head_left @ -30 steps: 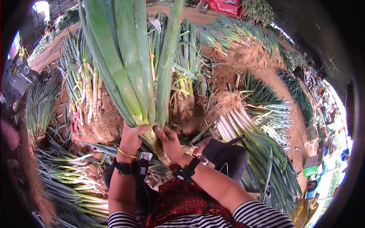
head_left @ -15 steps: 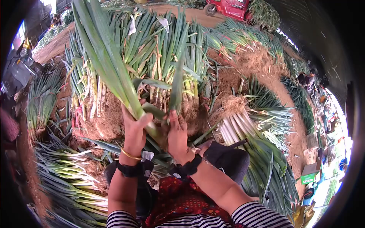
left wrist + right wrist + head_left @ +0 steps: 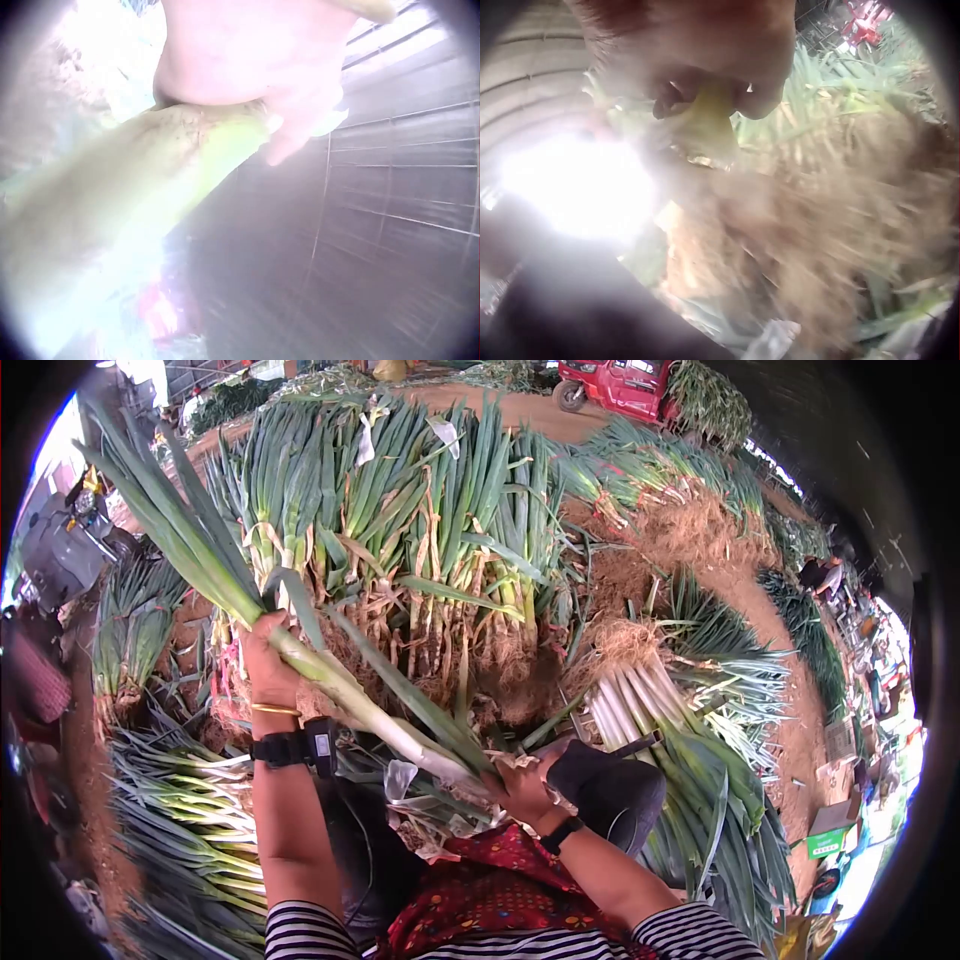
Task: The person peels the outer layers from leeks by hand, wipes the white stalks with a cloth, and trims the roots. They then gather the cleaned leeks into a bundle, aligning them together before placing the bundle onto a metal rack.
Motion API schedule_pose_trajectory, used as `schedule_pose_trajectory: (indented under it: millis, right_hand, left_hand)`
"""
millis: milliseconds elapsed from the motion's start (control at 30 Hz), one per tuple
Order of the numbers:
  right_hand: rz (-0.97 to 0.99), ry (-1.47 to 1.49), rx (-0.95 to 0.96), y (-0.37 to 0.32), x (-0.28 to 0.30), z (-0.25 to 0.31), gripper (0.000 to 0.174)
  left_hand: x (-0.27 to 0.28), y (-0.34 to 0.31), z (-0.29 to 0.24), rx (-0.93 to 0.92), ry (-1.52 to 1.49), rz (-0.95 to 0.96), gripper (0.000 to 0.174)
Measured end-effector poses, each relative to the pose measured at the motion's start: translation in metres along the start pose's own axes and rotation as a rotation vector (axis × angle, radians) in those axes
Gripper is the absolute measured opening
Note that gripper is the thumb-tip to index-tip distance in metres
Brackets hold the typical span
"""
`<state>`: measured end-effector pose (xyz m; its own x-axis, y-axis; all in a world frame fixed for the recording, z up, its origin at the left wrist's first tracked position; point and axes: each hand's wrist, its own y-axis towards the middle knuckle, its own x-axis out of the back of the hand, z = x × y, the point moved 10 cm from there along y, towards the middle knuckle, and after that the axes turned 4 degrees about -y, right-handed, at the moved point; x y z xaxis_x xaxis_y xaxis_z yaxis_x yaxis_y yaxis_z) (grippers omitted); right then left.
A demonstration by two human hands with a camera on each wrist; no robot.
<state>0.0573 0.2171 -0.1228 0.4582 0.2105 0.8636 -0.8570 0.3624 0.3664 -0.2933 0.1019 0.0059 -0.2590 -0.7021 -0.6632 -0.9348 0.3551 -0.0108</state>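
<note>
A thick green onion (image 3: 365,708) lies slantwise across the front of the body in the head view, green leaves to the upper left and pale base to the lower right. My left hand (image 3: 268,660) grips it where the stalk turns green; the left wrist view shows fingers wrapped round the stalk (image 3: 112,187). Close to the base, over the lap, my right hand (image 3: 522,795) holds the end of a long loose leaf (image 3: 420,700). Its fingers pinch a yellow-green strip (image 3: 714,116) in the right wrist view. The hand overlaps the root end.
Upright bundles of green onions (image 3: 400,510) with brown roots stand in front. Trimmed white-stemmed onions (image 3: 645,700) lie to the right, and more stalks (image 3: 190,800) on the left. A red vehicle (image 3: 625,385) is parked behind; a green-and-white box (image 3: 830,840) sits far right.
My left hand has moved left, tipping the onion from steep to slanting. My right hand has gone down and right to its base, with a leaf strip pulled away along the stalk.
</note>
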Motion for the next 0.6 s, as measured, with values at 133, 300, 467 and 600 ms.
schedule_pose_trajectory:
  millis: [133,300,467,600]
  right_hand:
    - [-0.010,0.056,0.089,-0.016,-0.003,0.011,0.037]
    - [0.035,0.187,-0.011,-0.032,-0.003,0.014,0.047]
    - [0.126,0.108,-0.070,-0.027,0.061,0.048,0.048]
    - [0.183,0.117,-0.140,-0.052,0.136,0.074,0.032]
  left_hand:
    - [-0.016,-0.008,-0.021,-0.011,0.069,0.025,0.020]
    - [-0.036,-0.008,-0.043,-0.182,0.169,0.036,0.022]
    - [-0.047,0.010,-0.053,-0.100,0.255,0.102,0.021]
    - [-0.038,0.028,-0.067,0.061,0.258,0.012,0.019]
